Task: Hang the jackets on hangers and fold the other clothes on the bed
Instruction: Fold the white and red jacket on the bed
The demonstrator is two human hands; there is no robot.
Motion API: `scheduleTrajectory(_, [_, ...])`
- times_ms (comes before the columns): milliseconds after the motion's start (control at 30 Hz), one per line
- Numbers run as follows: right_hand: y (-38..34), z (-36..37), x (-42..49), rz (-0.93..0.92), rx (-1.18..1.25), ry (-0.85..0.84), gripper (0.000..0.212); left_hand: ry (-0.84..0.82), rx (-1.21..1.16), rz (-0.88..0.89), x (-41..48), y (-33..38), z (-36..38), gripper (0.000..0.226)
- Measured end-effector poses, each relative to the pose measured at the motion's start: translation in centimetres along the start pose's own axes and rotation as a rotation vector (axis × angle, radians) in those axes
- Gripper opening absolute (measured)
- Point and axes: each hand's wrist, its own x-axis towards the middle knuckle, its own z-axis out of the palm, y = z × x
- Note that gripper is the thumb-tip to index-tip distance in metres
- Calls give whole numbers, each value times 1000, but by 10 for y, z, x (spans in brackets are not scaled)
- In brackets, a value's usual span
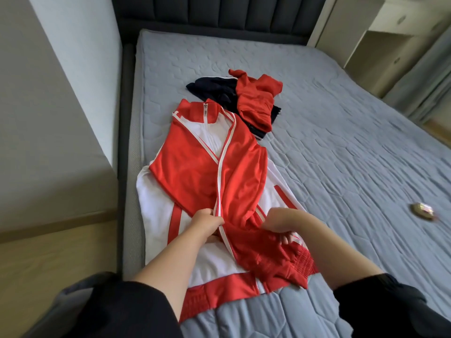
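Red-and-white jacket (200, 167) lay front-up on the bed (341, 142), filling the middle of the frame with its collar toward the top. At lower centre the left hand (207, 222) was curled round the white zipper edge of the jacket's front. Just right of it the right hand (280, 223) was blurred. Its fingers pointed down onto bunched red fabric near the hem, and whether they gripped it could not be told. A pile of navy and red clothes (244, 98) sat above and right of the collar. A small round object (423, 211) lay near the right edge.
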Motion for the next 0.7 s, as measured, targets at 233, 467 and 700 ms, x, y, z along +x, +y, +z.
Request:
scheduleTrajectory(233, [22, 26, 21, 80, 58, 429, 57, 104, -276, 1, 13, 1, -2, 26])
scheduleTrajectory(467, [47, 34, 37, 180, 320, 549, 43, 70, -396, -73, 14, 9, -21, 24])
scheduleTrajectory(700, [6, 36, 32, -3, 468, 667, 26, -93, -15, -173, -2, 4, -40, 27])
